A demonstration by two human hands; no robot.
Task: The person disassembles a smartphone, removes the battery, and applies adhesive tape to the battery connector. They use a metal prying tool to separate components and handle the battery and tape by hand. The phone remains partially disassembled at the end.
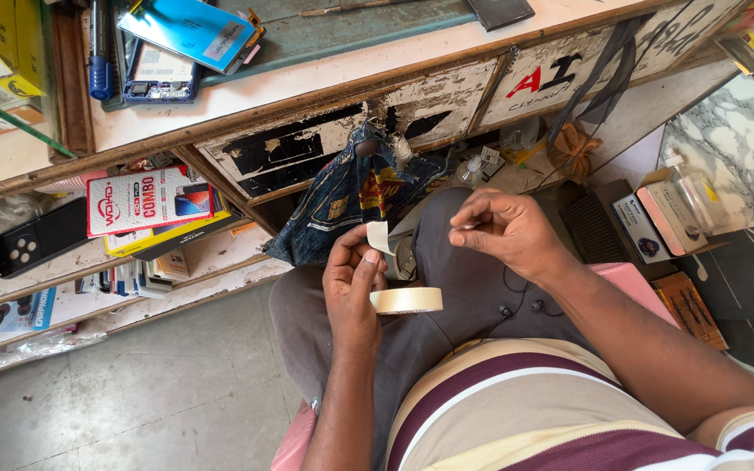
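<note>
Left hand (pixel 353 288) has the cream tape roll (pixel 407 300) pinched over the lap, thumb pressing a short torn-off strip (pixel 379 235) that sticks up. Right hand (pixel 503 228) hovers just beside it, fingers (pixel 464 235) pinched narrow on something too small to make out. Risk as I see it: that loose strip folds onto itself or grabs the denim cloth (pixel 351 196) hanging from the counter (pixel 307 87).
</note>
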